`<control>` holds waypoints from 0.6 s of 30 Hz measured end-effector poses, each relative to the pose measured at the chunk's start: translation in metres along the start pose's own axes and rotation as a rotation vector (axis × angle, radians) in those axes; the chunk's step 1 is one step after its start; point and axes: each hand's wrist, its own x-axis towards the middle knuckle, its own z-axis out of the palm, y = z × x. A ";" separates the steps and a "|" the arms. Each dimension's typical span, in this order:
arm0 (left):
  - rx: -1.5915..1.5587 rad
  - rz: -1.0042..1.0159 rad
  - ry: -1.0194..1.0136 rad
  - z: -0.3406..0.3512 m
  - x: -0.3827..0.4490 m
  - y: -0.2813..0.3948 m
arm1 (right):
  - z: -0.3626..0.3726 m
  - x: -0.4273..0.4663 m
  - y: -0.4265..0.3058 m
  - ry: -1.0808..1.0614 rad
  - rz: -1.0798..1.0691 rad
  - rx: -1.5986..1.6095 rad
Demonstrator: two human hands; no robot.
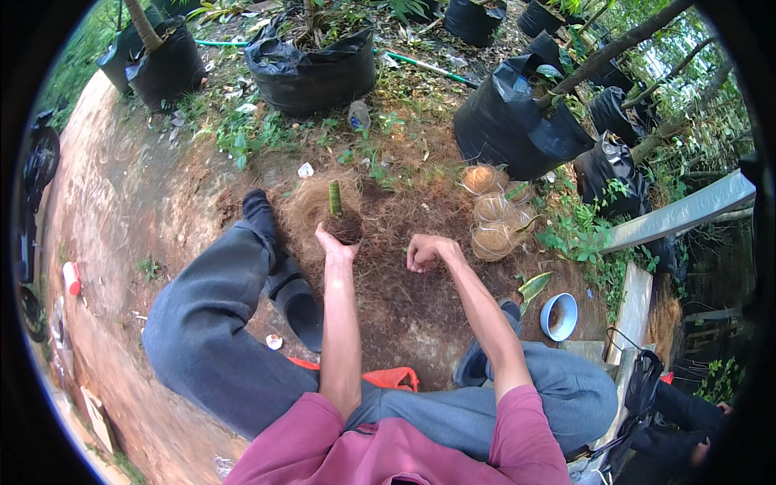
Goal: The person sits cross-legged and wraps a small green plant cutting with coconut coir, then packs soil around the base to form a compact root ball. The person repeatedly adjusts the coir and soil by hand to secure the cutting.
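My left hand (337,244) holds a dark, round root ball (345,226) from below. A short green banded leaf cutting (334,199) stands upright out of its top. Behind and left of it lies a loose nest of pale brown fibre (309,209). To the right, my right hand (424,253) hangs over the fibre-strewn soil, its fingers curled; whether something small is inside them I cannot tell. Farther right sit several fibre balls tied with white string (492,241), close together, with green leaf pieces among them.
A light blue bowl (559,317) and a cut variegated leaf (535,287) lie on the right. Black grow bags (312,82) with plants line the back, near a green hose (424,65). A red plastic bag (388,377) lies by my legs. A person in dark clothes (673,424) is at lower right.
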 end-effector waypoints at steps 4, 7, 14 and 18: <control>0.037 -0.007 0.028 -0.005 0.004 -0.001 | -0.031 -0.010 -0.003 1.370 -0.357 0.388; 0.058 0.003 -0.029 -0.005 0.005 -0.002 | -0.022 -0.007 0.012 1.154 -0.308 0.157; 0.052 0.005 0.045 0.001 0.000 -0.010 | 0.042 0.026 0.028 0.929 -0.152 -0.242; 0.036 -0.022 0.016 0.001 0.000 -0.012 | 0.040 0.030 0.029 0.895 -0.045 -0.231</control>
